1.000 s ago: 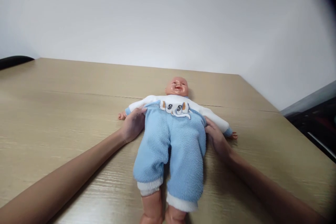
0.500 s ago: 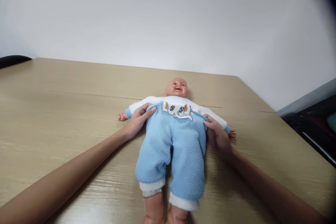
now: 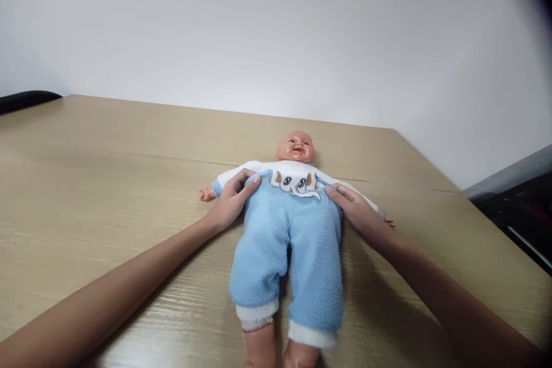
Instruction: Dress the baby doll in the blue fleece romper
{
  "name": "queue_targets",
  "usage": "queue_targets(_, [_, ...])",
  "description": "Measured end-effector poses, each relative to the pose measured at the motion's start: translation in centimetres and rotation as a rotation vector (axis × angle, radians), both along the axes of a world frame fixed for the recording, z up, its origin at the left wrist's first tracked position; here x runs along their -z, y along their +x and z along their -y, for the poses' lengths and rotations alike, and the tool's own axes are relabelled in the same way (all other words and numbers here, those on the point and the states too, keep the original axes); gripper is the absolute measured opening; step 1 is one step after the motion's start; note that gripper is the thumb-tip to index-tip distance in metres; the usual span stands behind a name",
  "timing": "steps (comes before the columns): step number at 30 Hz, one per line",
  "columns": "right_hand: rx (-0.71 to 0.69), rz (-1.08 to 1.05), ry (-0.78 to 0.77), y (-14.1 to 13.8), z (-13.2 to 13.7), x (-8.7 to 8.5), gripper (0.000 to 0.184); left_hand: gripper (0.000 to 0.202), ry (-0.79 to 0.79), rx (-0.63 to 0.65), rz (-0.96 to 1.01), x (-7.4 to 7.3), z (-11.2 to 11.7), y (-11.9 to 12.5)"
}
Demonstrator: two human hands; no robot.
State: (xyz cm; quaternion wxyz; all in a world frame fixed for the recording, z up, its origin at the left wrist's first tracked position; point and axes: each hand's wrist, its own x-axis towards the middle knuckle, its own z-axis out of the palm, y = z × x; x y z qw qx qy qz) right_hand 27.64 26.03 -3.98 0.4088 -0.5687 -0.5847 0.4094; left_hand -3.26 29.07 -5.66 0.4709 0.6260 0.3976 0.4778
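A baby doll (image 3: 295, 146) lies on its back on the wooden table (image 3: 107, 144), head away from me. It wears a white top (image 3: 293, 175) with an elephant picture and fluffy light blue trousers (image 3: 288, 253). My left hand (image 3: 230, 201) pinches the trousers' waistband at the doll's right side. My right hand (image 3: 356, 210) grips the waistband at the other side, fingers closed on the cloth. The waistband sits high on the doll's chest. The doll's bare feet run off the bottom edge.
A plain white wall stands behind the table. A dark curved object (image 3: 23, 99) shows at the far left edge. Dark furniture (image 3: 517, 207) lies beyond the table's right edge.
Both hands have drawn the trousers' waistband further up the doll's body, from its belly to its chest. The view has shifted slightly.
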Motion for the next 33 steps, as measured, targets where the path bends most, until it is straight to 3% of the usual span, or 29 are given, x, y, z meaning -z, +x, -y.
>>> queue_targets(5, [0.068,0.068,0.086,-1.8,-1.4,-2.2,0.044,0.031,0.08,-0.131,-0.04,-0.3,0.3,0.2])
queue_targets(11, [-0.043,0.288,0.444,-6.1,-5.2,-5.9,0.03,0.027,0.194,-0.235,-0.008,0.9,0.5,0.2])
queue_targets(14, [-0.285,0.486,0.482,-9.1,-7.9,-7.1,0.019,0.023,0.319,-0.26,-0.037,1.6,0.3,0.0])
queue_targets(19, [-0.917,0.793,0.369,-14.9,-12.7,-7.0,0.024,0.014,0.454,-0.255,-0.084,1.6,0.1,-0.1])
queue_targets(22, [-1.081,0.884,0.367,-17.7,-14.0,-6.2,0.024,0.013,0.472,-0.251,-0.088,1.3,0.2,0.0])
queue_targets(25, [-1.044,0.912,0.387,-18.6,-14.2,-5.9,0.015,0.013,0.466,-0.261,-0.088,1.1,0.4,0.0])
queue_targets(28, [-0.921,0.896,0.458,-17.4,-14.0,-6.0,0.017,0.015,0.436,-0.244,-0.08,1.2,0.6,-0.1])
queue_targets(33, [-0.744,0.554,0.505,-13.5,-14.4,-5.7,0.03,0.011,0.514,-0.282,-0.125,1.4,0.8,-0.2])
